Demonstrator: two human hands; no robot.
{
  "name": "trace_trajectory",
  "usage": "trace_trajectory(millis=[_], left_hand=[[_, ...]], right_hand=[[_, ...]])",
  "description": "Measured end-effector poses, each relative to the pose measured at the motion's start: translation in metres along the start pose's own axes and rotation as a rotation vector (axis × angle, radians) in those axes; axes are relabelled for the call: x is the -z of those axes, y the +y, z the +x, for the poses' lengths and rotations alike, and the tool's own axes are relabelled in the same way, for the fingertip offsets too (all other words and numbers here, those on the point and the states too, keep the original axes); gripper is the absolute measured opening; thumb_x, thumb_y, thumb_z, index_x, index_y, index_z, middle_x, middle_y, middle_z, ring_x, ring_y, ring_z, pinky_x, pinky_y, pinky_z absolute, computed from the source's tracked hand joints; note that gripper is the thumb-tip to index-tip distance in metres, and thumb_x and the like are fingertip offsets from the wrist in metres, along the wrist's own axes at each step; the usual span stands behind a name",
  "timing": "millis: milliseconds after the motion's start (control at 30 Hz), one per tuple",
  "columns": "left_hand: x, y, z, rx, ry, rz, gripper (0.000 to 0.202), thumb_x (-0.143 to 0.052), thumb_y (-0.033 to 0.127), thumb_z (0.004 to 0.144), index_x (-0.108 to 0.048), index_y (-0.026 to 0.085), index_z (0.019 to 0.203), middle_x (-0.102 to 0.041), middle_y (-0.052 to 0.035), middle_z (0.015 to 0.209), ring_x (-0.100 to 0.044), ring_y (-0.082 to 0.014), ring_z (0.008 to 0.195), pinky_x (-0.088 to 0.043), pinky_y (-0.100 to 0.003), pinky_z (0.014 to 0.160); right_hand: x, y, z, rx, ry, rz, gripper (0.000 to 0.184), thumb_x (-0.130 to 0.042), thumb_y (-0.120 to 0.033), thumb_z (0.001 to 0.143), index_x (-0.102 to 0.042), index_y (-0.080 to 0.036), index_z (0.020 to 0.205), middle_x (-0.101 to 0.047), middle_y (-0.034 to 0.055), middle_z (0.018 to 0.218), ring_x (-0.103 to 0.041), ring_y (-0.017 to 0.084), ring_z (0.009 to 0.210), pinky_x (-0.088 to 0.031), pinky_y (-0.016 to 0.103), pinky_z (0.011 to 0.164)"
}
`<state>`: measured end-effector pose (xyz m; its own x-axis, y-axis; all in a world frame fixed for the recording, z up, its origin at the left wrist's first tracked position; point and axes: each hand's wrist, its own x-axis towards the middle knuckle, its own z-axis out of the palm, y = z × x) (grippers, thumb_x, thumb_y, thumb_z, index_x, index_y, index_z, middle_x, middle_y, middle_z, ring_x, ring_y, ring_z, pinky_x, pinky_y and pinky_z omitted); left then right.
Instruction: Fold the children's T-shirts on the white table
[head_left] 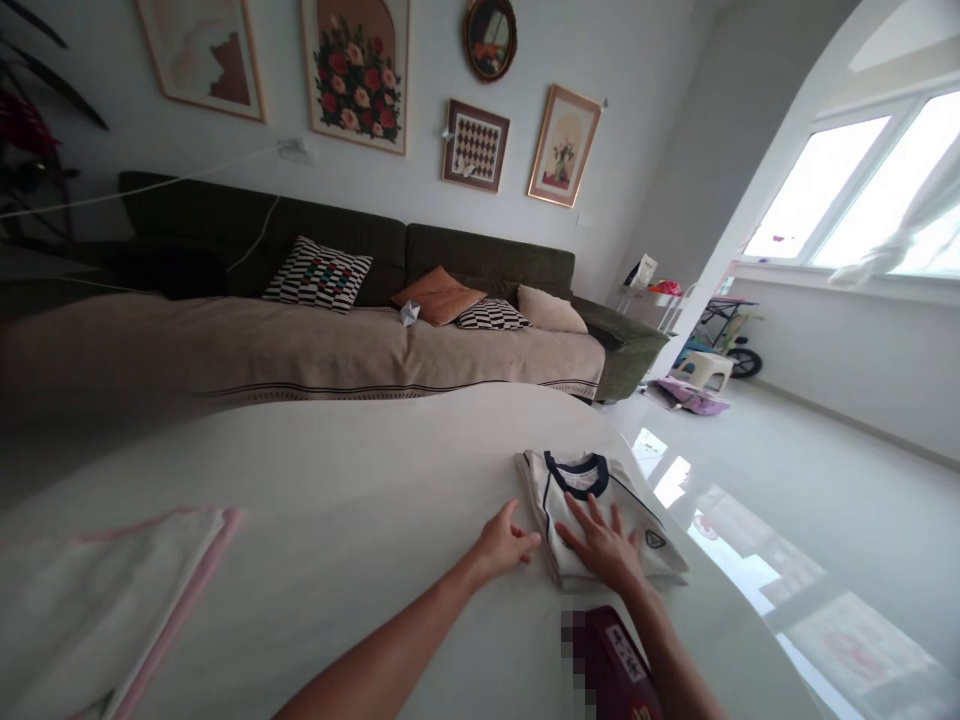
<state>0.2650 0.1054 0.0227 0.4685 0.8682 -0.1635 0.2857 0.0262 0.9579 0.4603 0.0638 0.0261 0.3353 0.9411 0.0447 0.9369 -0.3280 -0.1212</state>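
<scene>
A white T-shirt (621, 502) with a dark navy collar and a small dark triangular logo lies folded at the right side of the white table (337, 470). My right hand (600, 545) rests flat on its front, fingers spread. Just left of the shirt's edge is my left hand (506, 540), held a little apart from it with thumb and fingers separated and nothing between them. At the table's left edge lies a white cloth with pink trim (142, 590), partly outside the view.
A dark red box (619, 650) with a white label sits below my right wrist, partly blurred out. Behind the table stands a green sofa (487, 255) with cushions and a beige cover. On the right, beyond the table's curved edge, the floor holds a white stool (705, 368).
</scene>
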Motion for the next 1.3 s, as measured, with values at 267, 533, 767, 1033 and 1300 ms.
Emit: trace_trajectory(millis=[267, 533, 767, 1033, 1300], left_hand=[[0.160, 0.002, -0.087, -0.071, 0.192, 0.411, 0.047, -0.056, 0.033, 0.075, -0.052, 0.016, 0.119, -0.066, -0.0056, 0.100, -0.061, -0.0153, 0.085, -0.045, -0.023, 0.078], [0.277, -0.032, -0.225, 0.191, 0.571, 0.828, 0.035, -0.049, 0.023, 0.080, -0.055, 0.011, 0.112, -0.058, -0.0154, 0.114, -0.051, -0.0231, 0.110, -0.037, -0.031, 0.091], [0.293, -0.084, -0.286, 0.335, 0.675, 1.010, 0.020, -0.048, 0.020, 0.078, -0.061, 0.016, 0.092, -0.060, -0.0097, 0.104, -0.056, -0.0233, 0.096, -0.042, -0.028, 0.073], [0.313, -0.094, -0.279, 0.335, 0.760, 1.051, 0.030, -0.031, 0.022, 0.085, -0.061, 0.019, 0.086, -0.061, -0.0085, 0.093, -0.057, -0.0227, 0.085, -0.040, -0.029, 0.062], [0.357, -0.087, -0.223, 0.295, 0.733, 1.032, 0.037, -0.036, 0.019, 0.083, -0.053, 0.023, 0.115, -0.055, -0.0083, 0.120, -0.048, -0.0274, 0.105, -0.042, -0.036, 0.073]], right_hand=[[0.020, -0.054, -0.030, 0.050, 0.050, -0.061, 0.049, -0.031, -0.045, 0.086, -0.042, -0.024, 0.129, -0.031, 0.0143, 0.142, -0.022, 0.038, 0.130, -0.028, 0.063, 0.093], [-0.015, -0.202, -0.172, 0.445, -0.008, 0.180, 0.039, -0.037, -0.037, 0.086, -0.054, -0.021, 0.119, -0.048, 0.0116, 0.130, -0.041, 0.026, 0.122, -0.040, 0.041, 0.094], [-0.034, -0.246, -0.243, 0.365, -0.024, 0.234, 0.040, -0.044, -0.027, 0.081, -0.054, -0.020, 0.118, -0.045, 0.0109, 0.133, -0.030, 0.029, 0.129, -0.039, 0.043, 0.096], [-0.035, -0.241, -0.246, 0.337, -0.040, 0.332, 0.041, -0.043, -0.025, 0.080, -0.052, -0.023, 0.120, -0.041, 0.0065, 0.137, -0.025, 0.024, 0.132, -0.034, 0.043, 0.101], [-0.039, -0.242, -0.257, 0.333, 0.054, 0.364, 0.042, -0.037, -0.034, 0.085, -0.048, -0.026, 0.124, -0.036, 0.0033, 0.140, -0.024, 0.023, 0.132, -0.027, 0.044, 0.105]])
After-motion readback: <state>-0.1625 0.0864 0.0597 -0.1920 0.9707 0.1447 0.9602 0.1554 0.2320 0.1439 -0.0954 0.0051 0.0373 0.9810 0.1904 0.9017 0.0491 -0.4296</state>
